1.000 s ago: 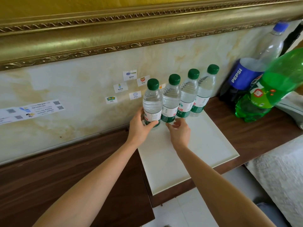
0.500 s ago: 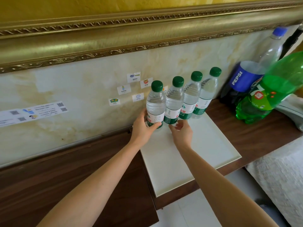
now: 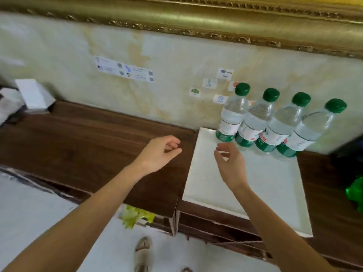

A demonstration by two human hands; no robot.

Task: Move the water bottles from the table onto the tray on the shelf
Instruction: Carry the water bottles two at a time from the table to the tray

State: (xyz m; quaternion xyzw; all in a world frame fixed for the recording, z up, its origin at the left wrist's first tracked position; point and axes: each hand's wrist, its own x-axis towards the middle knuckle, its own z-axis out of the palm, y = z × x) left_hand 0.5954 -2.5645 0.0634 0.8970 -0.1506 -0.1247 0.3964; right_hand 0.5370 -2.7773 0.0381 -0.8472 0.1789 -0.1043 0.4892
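Several clear water bottles with green caps and green-and-white labels stand upright in a row along the back edge of a white tray [image 3: 271,185] on the dark wooden shelf. The leftmost bottle [image 3: 231,114] is nearest my hands, the rightmost bottle [image 3: 312,130] ends the row. My left hand [image 3: 159,152] hovers over the bare wood left of the tray, fingers loosely curled and holding nothing. My right hand [image 3: 228,160] hangs over the tray's near-left part, just in front of the bottles, fingers relaxed, touching none of them.
The dark wooden shelf [image 3: 84,138] runs along a marble wall with small paper labels [image 3: 125,70]. A white box [image 3: 34,95] sits at the far left. Something green [image 3: 355,191] shows at the right edge. Below are pale floor, a sandalled foot [image 3: 143,252] and a yellow-green wrapper [image 3: 135,214].
Both hands have let go of the bottles and drawn back toward me. The view has swung left, so the bottles and tray now sit at the right.
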